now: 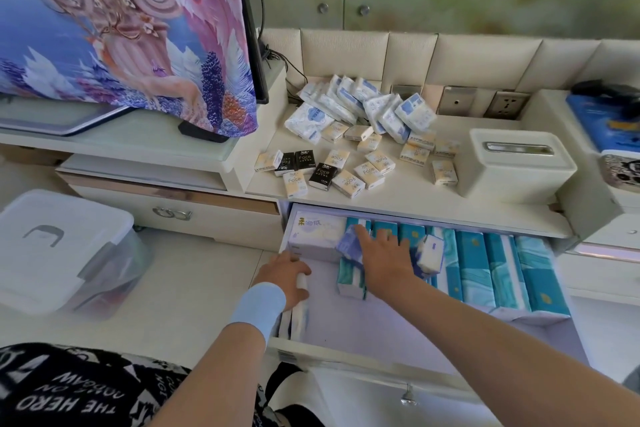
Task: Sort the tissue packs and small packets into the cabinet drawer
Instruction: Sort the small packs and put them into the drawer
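Our main worry is the lone teal-and-white tissue pack standing on edge in the white pull-out cabinet drawer. It has bare drawer floor on its left, and a push from above could topple it flat. A small white-and-purple tissue pack lies tilted on top of the row of teal-and-white tissue packs in the drawer's right half. We judge it could slide off, or catch the cabinet edge if the drawer shuts. Most of the sorting is not yet done. On the counter above the drawer sit a heap of white-and-blue soft tissue packs and, closer to its front edge, scattered cream and black small packets.

The left hand is at the drawer's left wall, fingers curled round a slim white tissue pack standing there. The right hand reaches into the middle of the drawer with straight, spread fingers. It lies on the lone teal pack and touches a blurred blue-violet tissue pack at its fingertips, gripping nothing that we can make out.
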A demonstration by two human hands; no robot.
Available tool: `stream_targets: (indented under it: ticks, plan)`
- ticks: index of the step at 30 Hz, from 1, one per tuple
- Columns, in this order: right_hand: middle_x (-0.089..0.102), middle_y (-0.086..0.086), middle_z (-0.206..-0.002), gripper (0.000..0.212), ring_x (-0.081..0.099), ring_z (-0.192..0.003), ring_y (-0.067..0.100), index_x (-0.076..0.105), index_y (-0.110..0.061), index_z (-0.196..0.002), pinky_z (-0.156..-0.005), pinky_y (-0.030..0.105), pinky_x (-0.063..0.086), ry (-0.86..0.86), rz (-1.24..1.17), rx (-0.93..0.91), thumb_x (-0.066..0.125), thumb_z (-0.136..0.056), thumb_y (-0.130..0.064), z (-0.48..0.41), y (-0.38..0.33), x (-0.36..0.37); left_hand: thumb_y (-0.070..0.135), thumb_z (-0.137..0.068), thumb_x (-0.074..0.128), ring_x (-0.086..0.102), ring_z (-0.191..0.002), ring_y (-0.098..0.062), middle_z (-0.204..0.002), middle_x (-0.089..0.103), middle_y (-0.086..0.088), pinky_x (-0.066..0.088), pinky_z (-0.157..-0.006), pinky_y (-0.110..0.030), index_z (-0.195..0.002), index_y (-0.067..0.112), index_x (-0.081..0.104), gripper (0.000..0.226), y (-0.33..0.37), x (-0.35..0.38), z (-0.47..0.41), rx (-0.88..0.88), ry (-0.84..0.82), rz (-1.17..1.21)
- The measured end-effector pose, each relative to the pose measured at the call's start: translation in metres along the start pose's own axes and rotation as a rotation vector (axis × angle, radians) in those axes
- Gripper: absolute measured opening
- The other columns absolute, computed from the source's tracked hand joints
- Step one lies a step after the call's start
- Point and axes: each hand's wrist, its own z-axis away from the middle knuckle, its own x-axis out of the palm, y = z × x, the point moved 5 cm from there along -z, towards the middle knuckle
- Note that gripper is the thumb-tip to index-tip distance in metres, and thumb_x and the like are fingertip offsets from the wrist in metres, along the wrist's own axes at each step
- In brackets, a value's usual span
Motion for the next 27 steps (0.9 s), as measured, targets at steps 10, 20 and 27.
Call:
stream_targets:
  ticks: [10, 20, 27]
  plan:
    - [0.039, 0.006, -0.124, 0.055, 0.056, -0.102, 0.03, 0.051, -0.023, -0.129, -0.08, 0.041, 0.055, -0.037, -0.327, -0.322, 0.072, -0.078, -0.018, -0.021, -0.079, -0.023, 0.031, -0.069, 0.079, 0.036, -0.132, -0.017, -0.136, 0.043, 0.006, 0.039, -0.104, -0.033, -0.142, 0.034, 0.029, 0.088, -0.014, -0.006, 0.014, -0.179, 0.129, 0.33]
    - [0.01, 0.01, -0.161, 0.087, 0.034, -0.141, 0.033, 0.01, -0.015, -0.157, -0.112, 0.04, 0.036, -0.316, -0.414, -0.348, 0.062, -0.088, -0.003, -0.044, -0.11, 0.011, 0.033, -0.066, 0.082, 0.028, -0.134, -0.018, -0.141, 0.023, 0.005, 0.043, -0.099, -0.034, -0.148, 0.034, 0.009, 0.11, -0.019, -0.006, 0.006, -0.161, 0.151, 0.338]
    - [0.046, 0.007, -0.137, 0.047, 0.045, -0.124, 0.028, 0.046, -0.02, -0.137, -0.105, 0.04, 0.035, 0.085, -0.148, -0.327, 0.054, -0.09, -0.02, -0.023, -0.06, -0.04, 0.04, -0.073, 0.067, 0.026, -0.136, -0.021, -0.149, 0.02, 0.008, 0.036, -0.105, -0.036, -0.145, 0.041, 0.026, 0.083, -0.014, -0.009, -0.005, -0.068, 0.158, 0.067]
